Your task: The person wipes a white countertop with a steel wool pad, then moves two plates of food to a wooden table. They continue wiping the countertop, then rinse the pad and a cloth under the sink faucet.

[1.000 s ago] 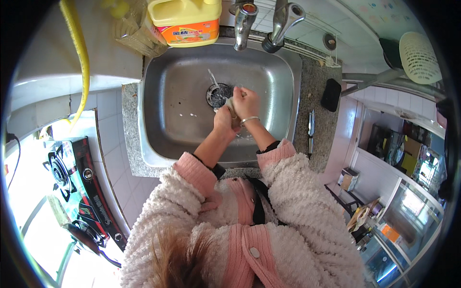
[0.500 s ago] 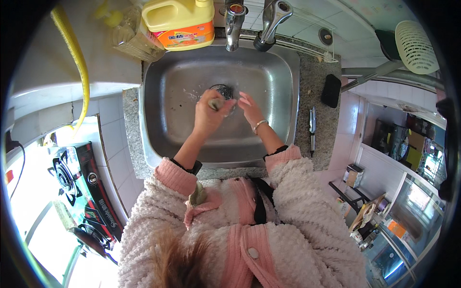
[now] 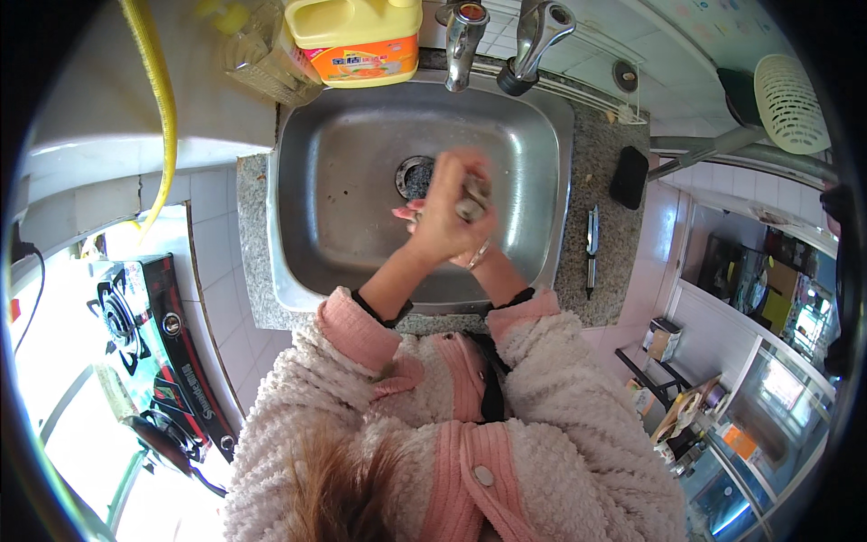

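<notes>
My left hand point(image 3: 444, 217) is over the right half of the steel sink point(image 3: 339, 262), blurred by motion, its fingers curled round a small greyish-white bundle point(image 3: 470, 206). Whether this is a cloth or something else cannot be made out. Crossing beneath it, my right hand point(image 3: 463, 258) is mostly hidden. Only its heel and some fingertips poking out to the left show, so its grip is unclear. A bracelet point(image 3: 480, 253) circles the right wrist. Just left of the hands lies the round drain point(image 3: 413, 173) with its dark strainer.
Beyond the sink stand a yellow jug point(image 3: 357, 41), a clear plastic container point(image 3: 262, 63) and two metal taps point(image 3: 465, 54). On the right granite edge lie a slim knife-like tool point(image 3: 591, 248) and a black pad point(image 3: 629, 177). A gas stove point(image 3: 172, 334) is at left.
Both hands, apart over the drain before, have come together and shifted right and nearer. The left hand now covers the right, carrying the bundle along. The drain shows more fully. The view has shifted slightly.
</notes>
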The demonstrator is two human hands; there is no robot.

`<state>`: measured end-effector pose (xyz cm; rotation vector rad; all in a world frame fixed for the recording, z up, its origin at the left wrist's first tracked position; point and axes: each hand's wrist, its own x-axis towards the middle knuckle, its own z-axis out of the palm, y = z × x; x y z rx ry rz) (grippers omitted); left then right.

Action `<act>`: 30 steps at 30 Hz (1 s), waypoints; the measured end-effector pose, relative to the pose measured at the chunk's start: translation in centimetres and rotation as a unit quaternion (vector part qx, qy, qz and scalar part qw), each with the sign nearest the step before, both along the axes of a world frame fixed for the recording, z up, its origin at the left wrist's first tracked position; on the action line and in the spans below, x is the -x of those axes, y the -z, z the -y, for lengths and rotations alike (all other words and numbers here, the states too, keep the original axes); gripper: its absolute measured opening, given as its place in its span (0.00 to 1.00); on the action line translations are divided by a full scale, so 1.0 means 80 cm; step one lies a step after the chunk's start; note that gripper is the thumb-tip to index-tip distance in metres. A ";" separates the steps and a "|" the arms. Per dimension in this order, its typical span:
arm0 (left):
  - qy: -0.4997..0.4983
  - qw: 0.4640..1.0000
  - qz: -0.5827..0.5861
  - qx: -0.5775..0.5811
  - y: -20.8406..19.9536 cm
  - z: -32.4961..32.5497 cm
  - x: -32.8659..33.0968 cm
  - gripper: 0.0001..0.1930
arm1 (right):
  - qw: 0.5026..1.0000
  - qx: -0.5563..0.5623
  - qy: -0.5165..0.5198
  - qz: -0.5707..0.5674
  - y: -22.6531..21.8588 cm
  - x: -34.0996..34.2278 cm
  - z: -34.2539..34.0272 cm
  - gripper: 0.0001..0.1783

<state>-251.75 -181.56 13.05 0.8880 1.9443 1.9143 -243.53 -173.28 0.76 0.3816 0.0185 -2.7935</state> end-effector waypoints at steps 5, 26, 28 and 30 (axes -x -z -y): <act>0.026 0.909 0.363 0.203 0.040 0.056 0.040 0.16 | 0.802 -0.463 0.042 0.376 -0.023 0.012 -0.029 0.18; 0.021 0.700 0.676 -0.229 0.095 0.039 -0.007 0.13 | 0.407 -0.909 0.086 0.027 -0.129 0.056 0.040 0.28; -0.130 0.694 0.707 -0.053 0.082 0.017 -0.022 0.14 | 0.422 -0.899 0.088 0.075 -0.125 0.064 0.032 0.28; -0.081 0.673 0.729 0.091 0.074 0.008 -0.029 0.12 | 0.485 -0.838 0.117 0.220 -0.106 0.069 0.013 0.27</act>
